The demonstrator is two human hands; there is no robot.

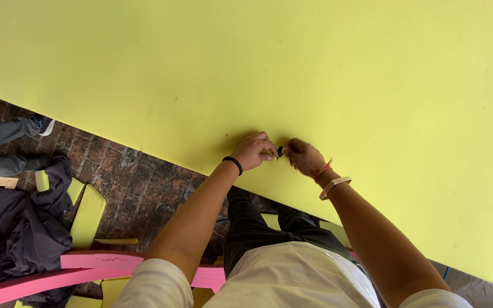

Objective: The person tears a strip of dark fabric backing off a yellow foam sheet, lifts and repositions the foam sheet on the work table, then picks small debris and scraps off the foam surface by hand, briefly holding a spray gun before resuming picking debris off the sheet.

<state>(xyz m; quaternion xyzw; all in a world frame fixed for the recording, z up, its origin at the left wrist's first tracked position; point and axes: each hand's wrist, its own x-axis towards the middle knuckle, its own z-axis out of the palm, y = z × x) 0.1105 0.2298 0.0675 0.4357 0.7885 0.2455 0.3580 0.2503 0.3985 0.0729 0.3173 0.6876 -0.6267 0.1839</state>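
A big yellow foam sheet (269,68) fills most of the view, its near edge running from upper left to lower right. My left hand (253,150) and my right hand (304,157) meet over the sheet close to that edge. Between the fingertips of both hands sits a small dark object (280,152), too small to tell what it is. My left wrist has a black band, my right wrist a pale bracelet and a red thread. Both hands have their fingers pinched together on the small object.
Brick floor (132,177) lies below the sheet's edge. Another person's legs in grey trousers (1,149) are at the left. A dark grey cloth (29,222), yellow foam offcuts (88,215) and pink foam strips (87,263) lie at lower left.
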